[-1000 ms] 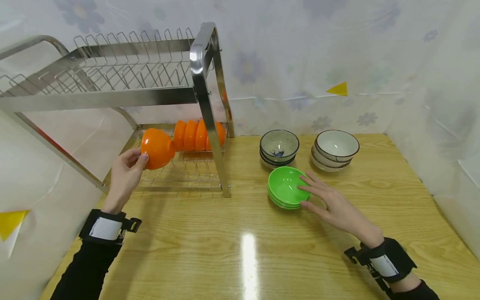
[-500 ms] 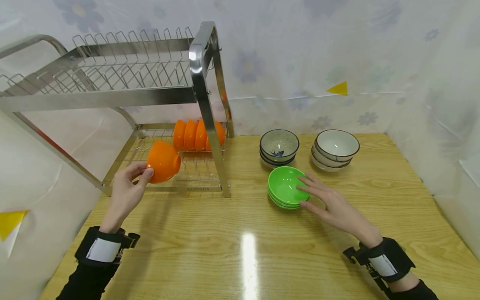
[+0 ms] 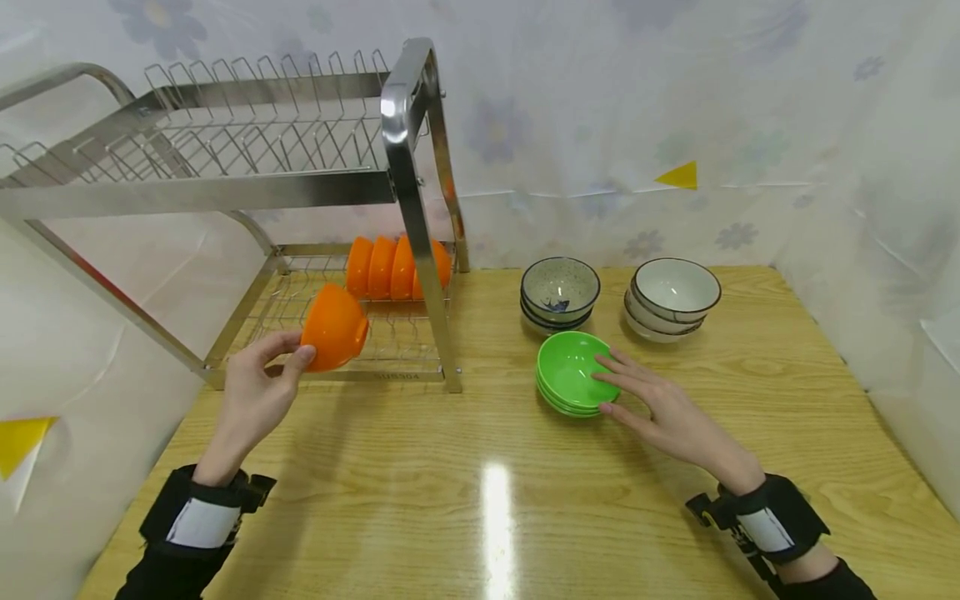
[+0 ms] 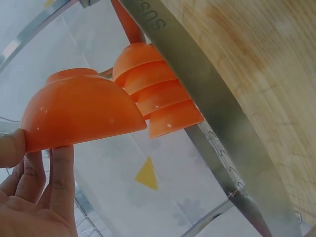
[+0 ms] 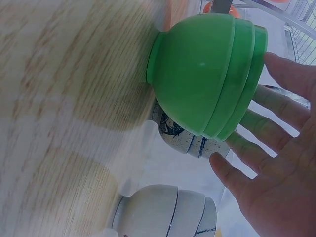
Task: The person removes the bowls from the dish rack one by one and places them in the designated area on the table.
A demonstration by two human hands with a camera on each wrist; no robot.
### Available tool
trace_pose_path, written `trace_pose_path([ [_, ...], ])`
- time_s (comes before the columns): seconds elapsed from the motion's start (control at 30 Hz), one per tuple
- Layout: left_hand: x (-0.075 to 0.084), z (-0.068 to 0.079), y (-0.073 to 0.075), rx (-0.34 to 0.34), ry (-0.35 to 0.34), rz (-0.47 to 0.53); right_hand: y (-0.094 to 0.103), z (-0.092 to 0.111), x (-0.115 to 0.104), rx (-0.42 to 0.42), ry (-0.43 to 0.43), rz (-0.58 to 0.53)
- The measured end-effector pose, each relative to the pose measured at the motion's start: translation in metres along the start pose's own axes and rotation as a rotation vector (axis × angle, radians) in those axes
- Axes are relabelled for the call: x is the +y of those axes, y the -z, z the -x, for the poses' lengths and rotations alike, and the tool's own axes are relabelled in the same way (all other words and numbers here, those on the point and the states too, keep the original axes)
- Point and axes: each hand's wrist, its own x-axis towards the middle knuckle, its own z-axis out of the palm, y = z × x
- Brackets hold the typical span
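My left hand [image 3: 258,387] pinches an orange bowl [image 3: 333,327] by its rim, thumb on one side and fingers on the other. The bowl is tipped on its side with its foot toward the right, in front of the lower shelf of a metal dish rack [image 3: 408,200]. Several more orange bowls [image 4: 163,94] stand on edge in a row on that shelf, partly hidden by the rack's post in the head view. With fingers spread, my right hand [image 3: 663,408] is at the right rim of a stack of green bowls [image 5: 202,74]; whether it touches them I cannot tell.
Behind the green stack are speckled grey bowls [image 3: 559,290], stacked. To their right stands a stack of white bowls [image 3: 675,292] with dark rims. The rack's wire upper shelf [image 3: 262,137] overhangs the lower one. A wooden table [image 3: 420,500] lies under everything.
The left hand has drawn the orange bowl toward the front and a little right, off the lower shelf's back area. The right hand has stayed almost still by the green bowls.
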Motion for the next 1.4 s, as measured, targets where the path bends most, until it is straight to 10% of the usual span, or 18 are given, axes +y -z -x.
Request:
trace_pose_path([
  [1.4,0.043,0.011,-0.019,-0.089,-0.187,0.059,-0.004,0.001,0.001,0.019,0.036,0.012],
])
